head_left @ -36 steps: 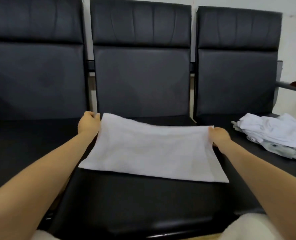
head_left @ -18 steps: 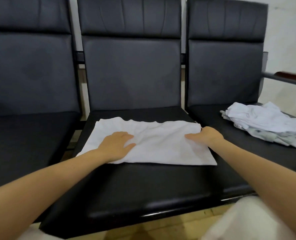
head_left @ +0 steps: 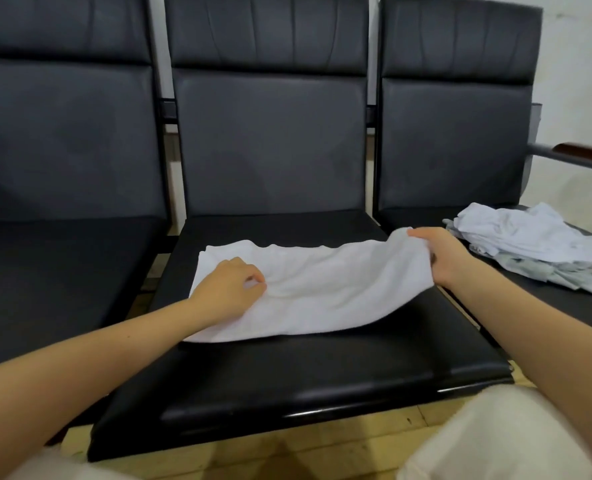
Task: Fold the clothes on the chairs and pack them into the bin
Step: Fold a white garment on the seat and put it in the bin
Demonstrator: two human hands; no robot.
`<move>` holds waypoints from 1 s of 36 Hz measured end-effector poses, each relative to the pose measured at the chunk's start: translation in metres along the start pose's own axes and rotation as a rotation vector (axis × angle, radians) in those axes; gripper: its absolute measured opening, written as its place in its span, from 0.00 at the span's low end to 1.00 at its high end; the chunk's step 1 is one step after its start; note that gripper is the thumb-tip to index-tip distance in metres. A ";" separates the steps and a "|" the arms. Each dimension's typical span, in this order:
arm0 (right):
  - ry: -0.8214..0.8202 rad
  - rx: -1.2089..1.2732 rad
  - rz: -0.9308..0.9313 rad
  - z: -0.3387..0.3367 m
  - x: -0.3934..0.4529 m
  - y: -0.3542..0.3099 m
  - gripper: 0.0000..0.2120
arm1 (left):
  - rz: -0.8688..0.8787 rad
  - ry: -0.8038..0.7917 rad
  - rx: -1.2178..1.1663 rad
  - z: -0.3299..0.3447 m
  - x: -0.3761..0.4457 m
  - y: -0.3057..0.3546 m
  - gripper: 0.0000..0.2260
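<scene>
Both hands are being applied to a white garment (head_left: 322, 289) on the middle chair (head_left: 287, 368).

The cloth's left part is being pinched and pressed down by the curled fingers of the left hand (head_left: 230, 289). Its right edge is being gripped and held raised off the seat by the right hand (head_left: 440, 254). A pile of pale clothes (head_left: 526, 244) is lying on the right chair (head_left: 461, 133), near the right hand.
</scene>
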State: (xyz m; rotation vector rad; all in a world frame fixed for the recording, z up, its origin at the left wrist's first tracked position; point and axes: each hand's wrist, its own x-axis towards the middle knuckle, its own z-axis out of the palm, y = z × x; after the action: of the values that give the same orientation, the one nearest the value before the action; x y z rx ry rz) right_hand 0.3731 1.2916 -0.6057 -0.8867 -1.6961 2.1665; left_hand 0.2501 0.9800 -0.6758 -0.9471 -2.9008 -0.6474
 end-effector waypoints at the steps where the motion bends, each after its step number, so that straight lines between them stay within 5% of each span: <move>1: -0.017 0.026 -0.002 0.009 -0.001 -0.002 0.06 | -0.036 0.017 -0.014 -0.002 -0.001 -0.003 0.09; 9: -0.256 -0.296 -0.119 0.101 -0.005 0.010 0.18 | -0.127 0.033 0.014 -0.017 -0.008 -0.024 0.11; 15: -0.583 -0.562 -0.041 0.123 -0.020 0.024 0.16 | -0.145 0.034 0.029 -0.015 -0.004 -0.024 0.10; 21: -0.130 -0.687 -0.219 0.097 0.003 0.024 0.10 | -0.235 0.096 -0.084 -0.006 0.004 -0.014 0.12; 23: -0.033 -0.847 -0.273 0.082 0.015 0.031 0.15 | -0.304 0.143 -0.131 -0.002 0.007 -0.005 0.13; 27: -0.059 -1.083 -0.161 0.063 0.015 0.049 0.25 | -0.285 0.105 -0.177 0.009 0.012 0.014 0.22; 31: -0.157 -1.138 -0.178 0.063 0.012 0.059 0.23 | -0.211 -0.005 -0.025 0.018 0.014 0.029 0.22; 36: -0.139 -0.707 -0.132 0.052 0.011 0.054 0.19 | -0.152 -0.056 -0.044 0.022 0.028 0.039 0.19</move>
State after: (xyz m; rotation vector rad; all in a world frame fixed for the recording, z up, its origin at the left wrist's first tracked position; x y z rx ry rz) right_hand 0.3425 1.2409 -0.6527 -0.7425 -2.5704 1.5693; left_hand 0.2516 1.0328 -0.6766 -0.7656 -3.0428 -0.7062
